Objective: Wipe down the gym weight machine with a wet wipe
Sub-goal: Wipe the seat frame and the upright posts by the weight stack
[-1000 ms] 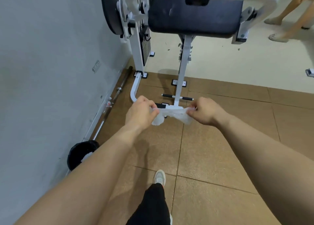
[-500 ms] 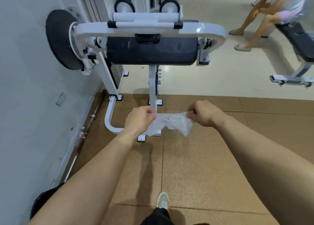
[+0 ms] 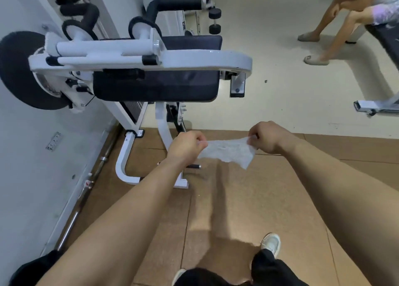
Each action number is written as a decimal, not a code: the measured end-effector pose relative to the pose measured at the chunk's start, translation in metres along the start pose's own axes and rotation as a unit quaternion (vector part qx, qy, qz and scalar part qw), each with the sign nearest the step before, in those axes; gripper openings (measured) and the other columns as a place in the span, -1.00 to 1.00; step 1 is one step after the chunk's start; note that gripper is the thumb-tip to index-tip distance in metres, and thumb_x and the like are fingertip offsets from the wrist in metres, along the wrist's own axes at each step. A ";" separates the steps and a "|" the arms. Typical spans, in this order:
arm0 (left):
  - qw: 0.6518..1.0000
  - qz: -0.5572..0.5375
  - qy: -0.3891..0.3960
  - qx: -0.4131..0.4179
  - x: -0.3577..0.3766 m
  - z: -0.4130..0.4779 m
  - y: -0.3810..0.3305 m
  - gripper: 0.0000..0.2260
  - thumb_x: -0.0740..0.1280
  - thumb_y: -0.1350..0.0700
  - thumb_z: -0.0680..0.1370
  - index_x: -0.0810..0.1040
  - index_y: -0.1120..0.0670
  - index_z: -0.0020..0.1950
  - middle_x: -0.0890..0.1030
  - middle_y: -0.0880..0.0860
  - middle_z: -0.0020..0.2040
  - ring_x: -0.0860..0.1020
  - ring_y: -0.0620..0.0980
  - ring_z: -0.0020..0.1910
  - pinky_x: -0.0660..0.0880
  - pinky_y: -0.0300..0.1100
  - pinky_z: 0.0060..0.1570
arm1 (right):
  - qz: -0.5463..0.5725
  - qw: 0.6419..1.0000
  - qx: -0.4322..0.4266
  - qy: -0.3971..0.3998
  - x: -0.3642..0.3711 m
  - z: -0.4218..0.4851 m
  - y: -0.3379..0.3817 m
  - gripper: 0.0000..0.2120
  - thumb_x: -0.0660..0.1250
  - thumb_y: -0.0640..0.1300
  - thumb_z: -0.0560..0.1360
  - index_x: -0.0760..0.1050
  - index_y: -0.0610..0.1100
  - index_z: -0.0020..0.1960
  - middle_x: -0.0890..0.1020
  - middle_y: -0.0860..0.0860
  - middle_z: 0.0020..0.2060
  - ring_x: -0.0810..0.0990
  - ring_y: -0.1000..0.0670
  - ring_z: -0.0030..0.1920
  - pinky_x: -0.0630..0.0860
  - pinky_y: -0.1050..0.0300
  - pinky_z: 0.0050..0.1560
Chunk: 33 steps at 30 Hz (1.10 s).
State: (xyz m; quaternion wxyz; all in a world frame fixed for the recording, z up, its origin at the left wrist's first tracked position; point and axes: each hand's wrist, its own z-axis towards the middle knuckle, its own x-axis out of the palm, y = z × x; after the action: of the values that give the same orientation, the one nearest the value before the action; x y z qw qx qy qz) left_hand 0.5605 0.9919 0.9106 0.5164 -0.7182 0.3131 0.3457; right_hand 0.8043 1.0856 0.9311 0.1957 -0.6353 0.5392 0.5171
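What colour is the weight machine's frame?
The frame is white; the head view shows it.

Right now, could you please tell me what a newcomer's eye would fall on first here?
The wet wipe stands out, stretched between the left hand and right hand, each pinching an end, at the picture's middle. Just beyond stands the white weight machine with its dark pad, beside the wall.

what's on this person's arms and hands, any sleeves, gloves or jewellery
Nothing worn shows. The left hand and right hand have no gloves, rings or watch, and the left forearm and right forearm carry no sleeves or bands up to the frame edge.
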 end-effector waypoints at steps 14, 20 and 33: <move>0.999 -0.007 -0.012 -0.046 0.085 0.177 -0.201 -0.87 0.31 -0.04 0.62 0.61 -0.05 0.01 0.64 -0.05 -0.08 0.56 -0.03 -0.07 0.44 -0.15 -0.21 | 0.021 0.999 -0.034 0.027 -0.142 0.129 -0.224 -0.73 0.30 -0.14 0.53 0.47 0.03 -0.34 0.57 0.05 -0.29 0.54 -0.09 -0.14 0.40 0.11 -0.20; 0.998 -0.035 -0.005 -0.052 0.114 0.294 -0.236 -0.88 0.30 -0.06 0.61 0.61 -0.07 0.01 0.64 -0.11 -0.15 0.58 -0.06 -0.11 0.48 -0.17 -0.20 | -0.027 0.996 -0.054 0.060 -0.184 0.237 -0.274 -0.86 0.29 -0.13 0.54 0.55 0.00 -0.18 0.63 -0.01 -0.15 0.56 -0.08 -0.07 0.47 0.08 -0.11; 0.981 -0.114 -0.022 -0.153 0.090 0.490 -0.264 -0.86 0.27 0.02 0.61 0.60 -0.01 -0.04 0.64 -0.01 -0.23 0.58 -0.01 -0.22 0.53 -0.10 -0.20 | -0.084 0.983 -0.125 0.104 -0.283 0.472 -0.307 -0.85 0.27 -0.11 0.53 0.57 -0.01 -0.17 0.64 0.01 -0.17 0.58 -0.07 -0.09 0.52 0.07 -0.11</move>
State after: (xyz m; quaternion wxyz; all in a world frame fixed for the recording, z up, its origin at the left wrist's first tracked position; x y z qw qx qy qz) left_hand 0.7397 1.5242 0.8645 0.4433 -0.8119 0.1614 0.3440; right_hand 0.8989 1.7076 0.8981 0.1005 -0.7483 0.4322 0.4931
